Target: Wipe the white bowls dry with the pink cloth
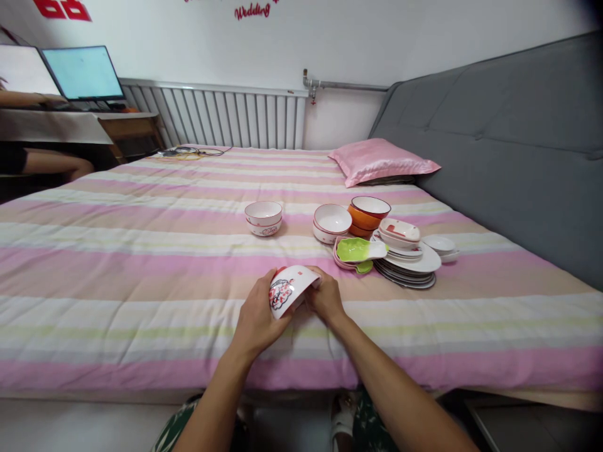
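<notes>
A white bowl (296,285) with a red blossom pattern on its outside is held tilted over the near part of the bed, its base turned up toward me. My left hand (260,311) grips its left side, with the fingers partly behind it. At the right rim, my right hand (325,295) is closed on the bowl, its fingertips hidden. Beyond the hands stand two stacked white bowls (264,220) with red rims. To their right is another stack of white bowls (331,221), and behind it are orange bowls (366,215).
Green leaf-shaped dishes (354,250) lie beside stacked plates (426,258); small white dishes (441,245) sit farther right. A pink pillow (381,158) rests near the grey headboard (499,132). Cables (193,152) lie at the far edge. Another person's arm (28,99) is at a desk, left.
</notes>
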`<state>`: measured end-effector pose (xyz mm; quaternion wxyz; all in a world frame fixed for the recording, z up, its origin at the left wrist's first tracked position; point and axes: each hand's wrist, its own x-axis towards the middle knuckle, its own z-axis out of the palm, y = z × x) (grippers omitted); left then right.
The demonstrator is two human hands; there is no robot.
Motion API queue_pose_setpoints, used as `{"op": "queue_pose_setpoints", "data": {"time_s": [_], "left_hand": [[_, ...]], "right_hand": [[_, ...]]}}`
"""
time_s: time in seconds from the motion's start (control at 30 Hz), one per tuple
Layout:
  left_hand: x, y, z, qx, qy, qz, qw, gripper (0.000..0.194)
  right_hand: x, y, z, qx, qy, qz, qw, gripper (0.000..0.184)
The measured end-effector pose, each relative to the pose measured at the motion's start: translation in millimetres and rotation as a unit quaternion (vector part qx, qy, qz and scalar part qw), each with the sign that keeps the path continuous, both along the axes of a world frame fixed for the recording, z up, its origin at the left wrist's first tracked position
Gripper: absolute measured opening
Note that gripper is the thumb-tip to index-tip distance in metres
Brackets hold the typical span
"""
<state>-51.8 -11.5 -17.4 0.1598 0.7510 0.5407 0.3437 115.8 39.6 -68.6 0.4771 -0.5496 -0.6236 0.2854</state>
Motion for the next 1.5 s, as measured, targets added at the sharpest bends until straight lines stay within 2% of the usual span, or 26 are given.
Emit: {"op": "queue_pose_setpoints", "data": {"time_s": [1.5], "left_hand": [[0.5, -0.6, 0.3, 0.004, -0.007, 0.001, 1.000, 0.065]], "right_hand": [[0.3, -1.5, 2.0, -0.001, -0.018, -0.009, 1.000, 0.034]]}}
